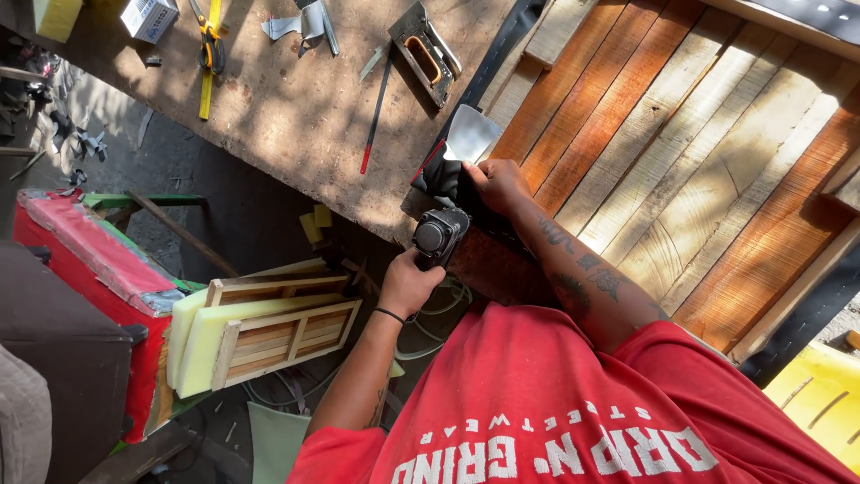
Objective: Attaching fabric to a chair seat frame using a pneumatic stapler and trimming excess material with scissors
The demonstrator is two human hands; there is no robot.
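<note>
A person in a red shirt leans over a wooden panel (681, 170) lying on a worn table (296, 116), the left hand (408, 285) clamped around the handle of a black power stapler (439, 235), and the right hand (495, 184) closed on a fold of black fabric (441, 177) pulled over the panel's near corner. The stapler's nose sits at the panel's edge, just below the gathered fabric. To do this well, it seems wise to keep the fabric taut and flat, hold the tool square against the wood, and keep the right hand's fingers well away from the nose. By count: one panel of roughly nine visible boards, some reddish and some pale; one power stapler in hand; one manual staple gun (425, 49) with an orange grip lying on the table; one red-tipped rod (376, 112) beside it; one yellow measuring tape (209, 63); one small box (148, 16). Below the table stand two smaller slatted frames (282, 327) against pale foam sheets (202, 327).
</note>
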